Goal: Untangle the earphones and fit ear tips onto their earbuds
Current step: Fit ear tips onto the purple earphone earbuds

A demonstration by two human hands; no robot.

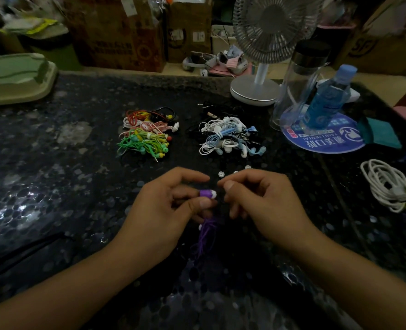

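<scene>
Earphones lie in two tangled heaps on a dark, speckled bench [54, 163]: a colourful heap [147, 134] of red, pink, yellow and green cables on the left side, and a white and light blue heap [230, 139] to the right of it. Behind them stand a small grey fan [263, 55], a clear bottle [301, 84] and a blue bottle [328, 98] on a round blue mat [323, 139]. A coiled white cable [385, 184] lies at the right edge, and cardboard boxes [116, 32] stand behind the bench. Some loose white ear tips [221, 174] lie just beyond the hands.

The purple earbud [206, 193] with a white tip is near the front, between the two hands. The left hand [163, 206] pinches it with thumb and curled fingers [205, 203], and the purple cable [206, 234] hangs below. The right hand [263, 201] is just beside the earbud, its thumb and forefinger pressed together; it perhaps holds a small tip, but I cannot tell.
</scene>
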